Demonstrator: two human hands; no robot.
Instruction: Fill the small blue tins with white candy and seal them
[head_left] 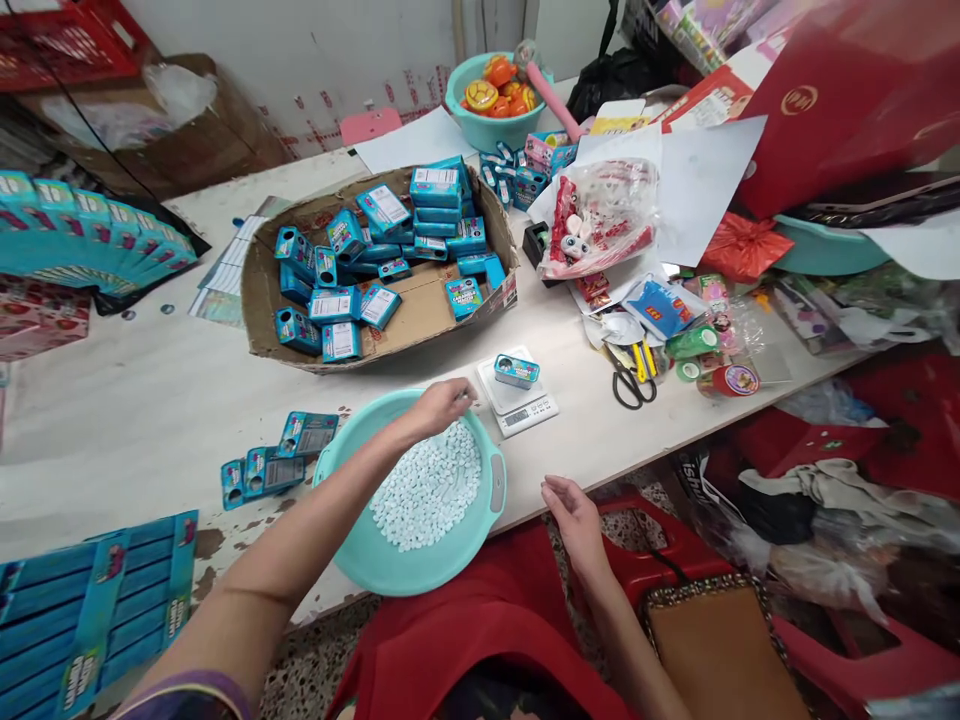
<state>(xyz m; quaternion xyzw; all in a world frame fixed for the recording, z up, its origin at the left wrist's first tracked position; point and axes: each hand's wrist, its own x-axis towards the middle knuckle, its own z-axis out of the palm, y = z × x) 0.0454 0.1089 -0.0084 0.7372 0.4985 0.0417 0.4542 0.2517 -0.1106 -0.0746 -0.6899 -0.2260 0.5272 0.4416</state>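
My left hand (442, 408) is over the far right side of the turquoise basin (442, 578), its fingers drawn together; I cannot tell whether any pellets are pinched inside. Below it and a little nearer me lie the white pellets (427, 490). Just to its right, on the counter (172, 370), sits the white scale (525, 418), with a small blue box (516, 371) lying on its plate, a hole at the end towards that hand. My right hand (576, 515) hangs by the near edge, fingers loosely curled and apparently holding nothing, with the scale ahead of it and to its left.

I judge this to be the portioning step: pellets measured into the box by weight. Next would call for my left fingertips to line up with that hole and release gently, without pressing on the plate; the display is too small to read. Beyond my left hand, more blue boxes (384, 207) lie in the cardboard tray (420, 310).
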